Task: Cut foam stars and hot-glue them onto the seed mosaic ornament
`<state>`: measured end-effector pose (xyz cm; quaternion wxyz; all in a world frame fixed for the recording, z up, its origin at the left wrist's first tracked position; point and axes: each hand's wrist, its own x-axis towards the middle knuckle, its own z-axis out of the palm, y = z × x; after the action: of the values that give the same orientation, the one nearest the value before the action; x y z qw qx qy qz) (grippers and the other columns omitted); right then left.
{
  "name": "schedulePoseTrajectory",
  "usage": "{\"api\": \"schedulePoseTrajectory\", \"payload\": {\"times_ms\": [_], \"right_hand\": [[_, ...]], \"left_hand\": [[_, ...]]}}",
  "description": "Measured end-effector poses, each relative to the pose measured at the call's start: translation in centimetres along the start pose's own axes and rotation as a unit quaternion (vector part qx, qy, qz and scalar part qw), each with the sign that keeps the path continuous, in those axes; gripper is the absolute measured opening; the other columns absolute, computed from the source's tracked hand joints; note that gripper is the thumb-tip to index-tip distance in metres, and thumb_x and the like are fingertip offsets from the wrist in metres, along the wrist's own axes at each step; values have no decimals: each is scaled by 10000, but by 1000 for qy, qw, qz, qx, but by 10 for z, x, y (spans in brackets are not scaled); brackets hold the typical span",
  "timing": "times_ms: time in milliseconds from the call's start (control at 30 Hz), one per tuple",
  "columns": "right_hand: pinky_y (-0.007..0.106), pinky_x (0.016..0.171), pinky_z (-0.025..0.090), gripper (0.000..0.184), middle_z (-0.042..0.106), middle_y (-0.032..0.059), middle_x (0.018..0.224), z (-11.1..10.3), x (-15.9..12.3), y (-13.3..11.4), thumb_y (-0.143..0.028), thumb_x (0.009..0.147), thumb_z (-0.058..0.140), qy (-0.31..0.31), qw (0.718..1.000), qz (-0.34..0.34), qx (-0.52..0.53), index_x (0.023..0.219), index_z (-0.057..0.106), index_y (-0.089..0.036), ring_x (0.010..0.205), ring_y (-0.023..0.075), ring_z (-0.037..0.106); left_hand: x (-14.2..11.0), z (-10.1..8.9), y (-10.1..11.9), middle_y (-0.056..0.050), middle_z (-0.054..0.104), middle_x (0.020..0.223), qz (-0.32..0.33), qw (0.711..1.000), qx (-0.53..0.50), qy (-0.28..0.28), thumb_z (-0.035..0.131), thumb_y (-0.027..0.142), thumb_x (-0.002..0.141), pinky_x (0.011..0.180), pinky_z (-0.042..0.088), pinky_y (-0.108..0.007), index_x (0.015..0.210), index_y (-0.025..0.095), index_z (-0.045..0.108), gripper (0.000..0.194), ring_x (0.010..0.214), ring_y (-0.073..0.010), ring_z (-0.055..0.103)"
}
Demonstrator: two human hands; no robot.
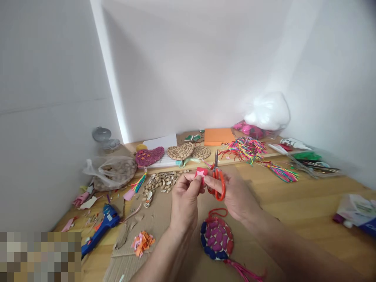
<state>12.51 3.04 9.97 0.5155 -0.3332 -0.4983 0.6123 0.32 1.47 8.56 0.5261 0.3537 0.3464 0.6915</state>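
My left hand (187,197) is closed on a small red piece of paper (202,171) with a pale pink star (201,173) on its face. My right hand (232,192) holds orange-handled scissors (219,186), blades pointing up and away, while its fingertips also touch the red piece. Below the hands, on the cardboard (164,235), lies a round ornament (216,238) covered in purple, red and dark blue shells, with a red cord loop and a pink tassel. A little heap of orange and pink paper scraps (142,243) is left of my left forearm.
Loose peanut shells (163,181) and a bag of peanuts (114,172) lie on the left, near a blue glue gun (107,223). Behind are a purple heart (149,156), a tan heart (180,152), orange paper (219,136) and colourful strings (246,148). A tool tray (314,164) is right.
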Motion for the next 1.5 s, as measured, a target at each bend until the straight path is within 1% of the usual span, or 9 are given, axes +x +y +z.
{"api": "schedulePoseTrajectory", "payload": {"times_ms": [133, 333, 500, 700, 867, 1033, 1200, 1300, 1500], "right_hand": [[311, 693, 429, 168, 587, -5, 708, 6, -6, -4, -328, 706, 782, 21, 999, 6, 23, 748, 678, -203, 699, 153, 518], [292, 657, 421, 158, 566, -8, 702, 5, -6, -1, -317, 700, 750, 28, 1000, 11, 9, 718, 637, -209, 684, 148, 502], [289, 623, 405, 185, 514, -19, 643, 4, -6, -4, -340, 760, 653, 23, 997, 11, -68, 660, 562, -213, 652, 147, 493], [292, 597, 426, 152, 594, 14, 675, 2, -11, -14, -336, 764, 619, 71, 982, 42, -169, 702, 581, -203, 653, 169, 541], [282, 524, 356, 95, 561, 3, 583, 0, -12, -17, -272, 773, 625, 91, 961, 72, -250, 708, 629, -203, 559, 148, 471], [285, 552, 346, 112, 581, 1, 639, -1, -11, -14, -270, 776, 636, 82, 967, 70, -231, 697, 597, -199, 591, 146, 486], [287, 538, 332, 195, 566, -1, 621, 0, -11, -17, -299, 745, 694, 89, 956, 83, -267, 645, 558, -202, 571, 140, 462], [283, 533, 339, 228, 562, -3, 616, 2, -11, -19, -339, 728, 723, 84, 958, 83, -262, 646, 559, -204, 570, 137, 452], [278, 509, 320, 205, 562, -5, 605, 0, -11, -17, -337, 757, 673, 79, 957, 70, -269, 652, 550, -212, 547, 130, 436]], "left_hand": [[-6, 3, -4, 20, 585, 705, 12, 1000, 5, -8, 741, 270, 792, 609, 406, -209, 752, 155, 627, 167, 613, -73, 487], [-8, 3, -10, 7, 614, 737, 15, 1000, 12, 3, 746, 270, 783, 629, 419, -223, 768, 157, 638, 157, 628, -85, 505], [-9, 1, -16, 20, 600, 697, -6, 1000, 7, 2, 746, 257, 776, 620, 415, -211, 753, 159, 645, 142, 620, -83, 509], [-9, -3, -19, 16, 622, 726, -58, 998, 8, 5, 759, 257, 759, 632, 435, -205, 771, 155, 657, 144, 616, -73, 530], [-6, -8, -17, -20, 672, 768, -100, 995, 13, -21, 752, 280, 781, 625, 474, -216, 861, 145, 664, 180, 642, -93, 591], [-4, -13, -15, -29, 672, 702, -107, 993, 42, -6, 790, 310, 744, 583, 479, -208, 821, 130, 661, 235, 619, -103, 605], [-2, -14, -13, -28, 672, 687, -115, 992, 45, 4, 822, 322, 696, 573, 479, -208, 788, 128, 663, 266, 605, -102, 601], [-2, -14, -13, -26, 671, 697, -115, 992, 43, 1, 824, 328, 690, 580, 481, -208, 779, 131, 666, 268, 617, -102, 603], [-3, -15, -15, -23, 673, 710, -116, 993, 33, -3, 820, 332, 693, 591, 483, -209, 784, 138, 676, 258, 630, -103, 610]]}}
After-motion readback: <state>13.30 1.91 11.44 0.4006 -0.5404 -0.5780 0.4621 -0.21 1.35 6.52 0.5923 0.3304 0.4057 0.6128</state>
